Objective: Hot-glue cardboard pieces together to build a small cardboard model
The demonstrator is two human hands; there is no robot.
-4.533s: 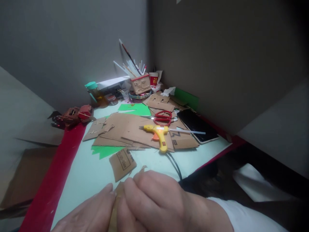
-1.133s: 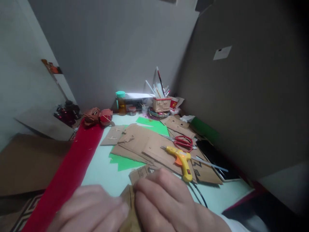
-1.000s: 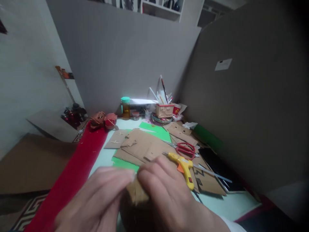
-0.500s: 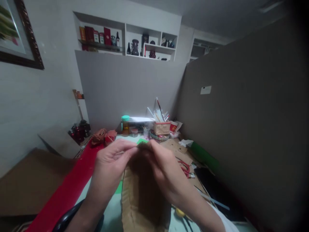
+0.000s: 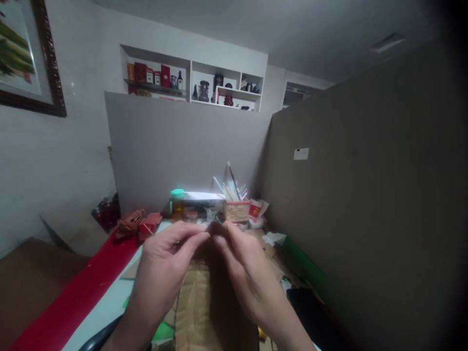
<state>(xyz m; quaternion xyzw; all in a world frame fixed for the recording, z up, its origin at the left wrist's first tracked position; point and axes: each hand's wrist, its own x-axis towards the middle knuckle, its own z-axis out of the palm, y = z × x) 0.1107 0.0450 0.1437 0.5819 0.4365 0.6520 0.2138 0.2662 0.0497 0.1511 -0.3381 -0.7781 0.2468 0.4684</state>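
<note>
A long piece of brown cardboard (image 5: 195, 297) rises toward me from the bottom of the view, creased along its left side and shaded on its right. At its far end, my left hand (image 5: 170, 261) pinches the edge between thumb and fingers. Opposite it, my right hand (image 5: 244, 268) grips the same far end, its thumb on the near face. Between the fingertips the cardboard edge comes to a dark peak. Some of the fingers behind the cardboard are hidden.
Beyond my hands stand a bottle with a teal lid (image 5: 177, 204), a box of pens and brushes (image 5: 237, 210) and a red paper cup (image 5: 255, 208). Red-brown bundles (image 5: 131, 224) lie at left on a red cloth (image 5: 78, 297). Grey panels (image 5: 190, 146) enclose the back and right.
The view has tilted up and shifted. Both hands still hold the cardboard's far end, which is now bent into a sharper peak between the fingers.
</note>
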